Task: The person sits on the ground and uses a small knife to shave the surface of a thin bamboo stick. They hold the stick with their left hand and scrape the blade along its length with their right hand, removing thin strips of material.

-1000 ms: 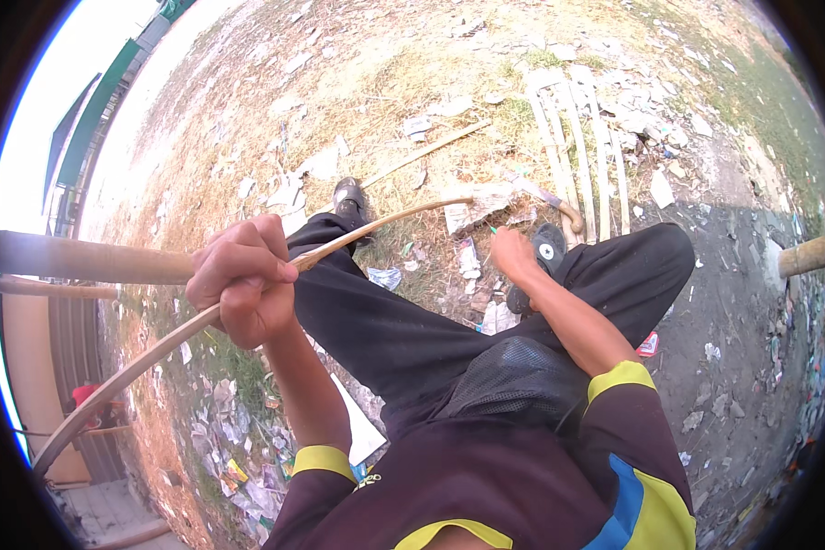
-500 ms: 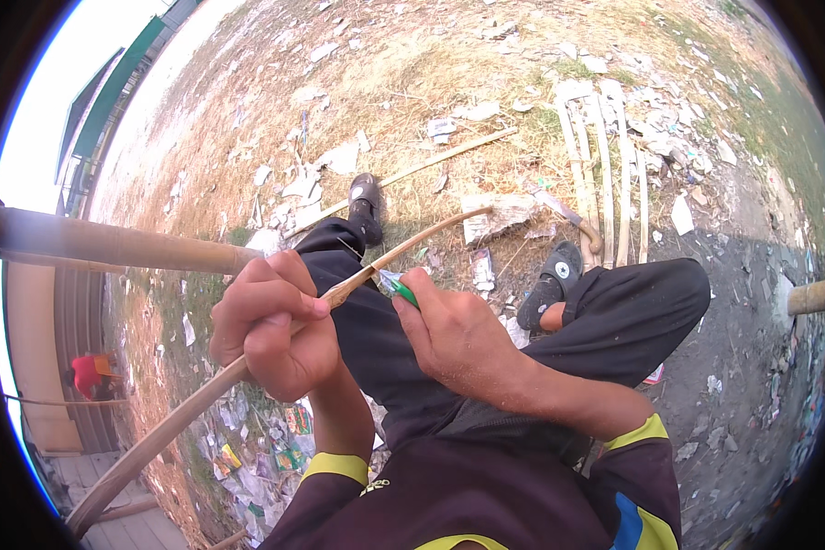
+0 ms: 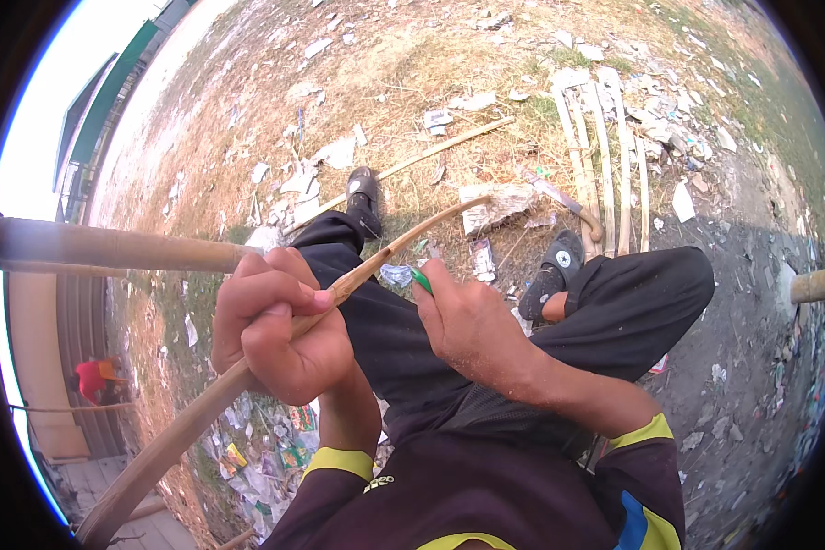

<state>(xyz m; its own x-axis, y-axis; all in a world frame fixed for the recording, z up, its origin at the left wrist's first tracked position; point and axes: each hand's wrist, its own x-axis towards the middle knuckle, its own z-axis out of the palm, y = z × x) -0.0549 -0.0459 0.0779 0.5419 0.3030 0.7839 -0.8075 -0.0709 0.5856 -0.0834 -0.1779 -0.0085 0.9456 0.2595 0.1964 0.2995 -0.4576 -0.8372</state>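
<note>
A long, pale bamboo strip (image 3: 170, 449) runs slantwise from the lower left up to a thin, bent tip near the middle. My left hand (image 3: 280, 325) is wrapped round it, thumb on top, just below a notched, freshly cut stretch. To the right of that stretch, my right hand (image 3: 486, 330) is closed on a small green-handled knife (image 3: 421, 280). Its blade is hard to make out against the litter behind, but it seems a little apart from the strip. Most of the handle is hidden inside my fingers.
A thick bamboo pole (image 3: 124, 246) juts in from the left beside my left hand. Several bamboo strips (image 3: 603, 156) lie at the right, near a sickle-like tool with a curved wooden handle (image 3: 588, 220). Another long strip (image 3: 449, 142) lies past my left shoe. Paper and plastic litter the ground.
My right hand and the knife have shifted slightly right, away from the strip. More of the strip's cut stretch shows. My left hand keeps its grip almost in place.
</note>
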